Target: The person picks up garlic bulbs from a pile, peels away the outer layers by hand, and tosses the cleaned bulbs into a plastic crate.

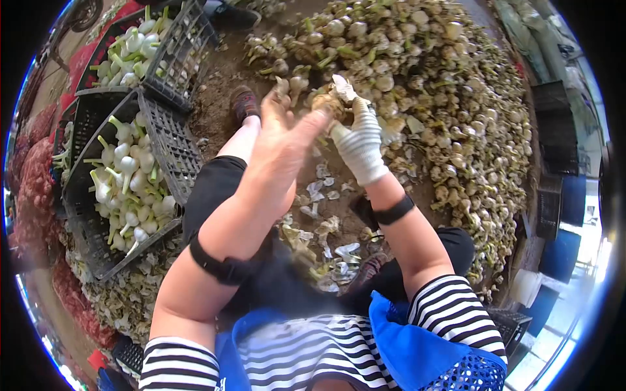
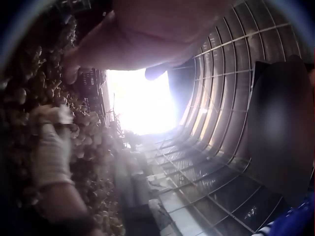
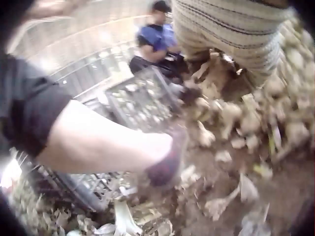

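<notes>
Gripped in the gloved right hand (image 1: 360,144) is an unpeeled, soil-stained garlic bulb (image 1: 326,103), held over the ground in front of the person's legs. Bare, the left hand (image 1: 282,140) is just beside it, thumb spread from the fingers and reaching toward the bulb; it is blurred, and whether it grasps anything cannot be told.

Beyond the hands and along the right side spreads a large garlic heap (image 1: 469,137), stalk ends mixed in. On the left, two black plastic crates (image 1: 171,140) contain cleaner white bulbs (image 1: 130,166) with short green stems. Papery skins (image 1: 314,190) litter the soil between the legs, and red mesh sacks (image 1: 39,195) lie outside the crates. The right wrist view shows another person (image 3: 156,42) in a dark cap and blue top near a crate.
</notes>
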### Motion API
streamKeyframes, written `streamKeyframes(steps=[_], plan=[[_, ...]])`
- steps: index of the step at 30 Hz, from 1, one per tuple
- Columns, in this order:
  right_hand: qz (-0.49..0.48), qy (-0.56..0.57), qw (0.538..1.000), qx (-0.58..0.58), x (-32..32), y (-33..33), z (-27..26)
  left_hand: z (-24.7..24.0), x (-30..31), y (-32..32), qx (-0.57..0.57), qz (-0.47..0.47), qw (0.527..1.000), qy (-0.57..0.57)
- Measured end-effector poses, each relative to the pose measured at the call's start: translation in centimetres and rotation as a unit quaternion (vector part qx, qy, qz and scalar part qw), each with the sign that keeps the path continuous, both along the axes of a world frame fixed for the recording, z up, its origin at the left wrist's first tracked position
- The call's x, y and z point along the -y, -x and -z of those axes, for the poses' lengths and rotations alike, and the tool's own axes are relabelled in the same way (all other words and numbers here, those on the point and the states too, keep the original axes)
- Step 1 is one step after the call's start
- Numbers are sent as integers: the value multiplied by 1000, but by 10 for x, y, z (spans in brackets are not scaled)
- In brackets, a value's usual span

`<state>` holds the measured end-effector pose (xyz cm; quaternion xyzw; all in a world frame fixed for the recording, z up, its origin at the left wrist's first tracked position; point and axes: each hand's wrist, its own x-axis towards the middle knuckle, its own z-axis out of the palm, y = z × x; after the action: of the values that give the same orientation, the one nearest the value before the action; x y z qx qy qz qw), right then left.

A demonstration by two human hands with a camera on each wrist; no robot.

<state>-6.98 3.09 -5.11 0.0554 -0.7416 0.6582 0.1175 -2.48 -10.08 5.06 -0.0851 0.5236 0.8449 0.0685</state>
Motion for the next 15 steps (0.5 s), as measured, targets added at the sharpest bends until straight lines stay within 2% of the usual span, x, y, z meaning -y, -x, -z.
streamKeyframes(steps=[1, 2, 4, 5, 6, 7, 8, 9, 10, 12, 13, 14, 15], plan=[[6, -118, 989, -86, -4, -16, -32, -2, -9, -4, 38, 35, 998, -22], [15, -232, 958, -168, -10, -33, -60, 13, -12, -3, 59, 90, 991, -82], [-50, -341, 925, -160, -37, -59, -93, 11, -21, -11, 36, 111, 987, -107], [-76, -290, 944, -136, -59, -64, -98, 12, -24, -15, 28, 120, 987, -107], [-34, -116, 993, -19, -69, -73, -103, 13, -27, -20, -43, 129, 989, -66], [62, -276, 952, -112, -83, -74, -111, 14, -31, -25, -112, 135, 984, -26], [154, -425, 870, -196, -93, -75, -119, 15, -37, -30, -112, 142, 983, -26], [128, -181, 967, -126, -85, -81, -116, 16, -44, -33, -131, 157, 979, 14], [110, -282, 929, -213, -85, -82, -110, 17, -50, -37, -147, 172, 972, 57], [69, -281, 916, -280, -61, -87, -103, 22, -68, -42, -197, 178, 962, 59], [18, -15, 994, -107, -55, -89, -80, 25, -68, -44, -175, 192, 965, 41], [71, -384, 887, -246, -71, -89, -82, 24, -66, -45, -153, 202, 967, 22], [71, -321, 922, -204, -75, -90, -81, 25, -68, -46, -149, 204, 967, 28]])
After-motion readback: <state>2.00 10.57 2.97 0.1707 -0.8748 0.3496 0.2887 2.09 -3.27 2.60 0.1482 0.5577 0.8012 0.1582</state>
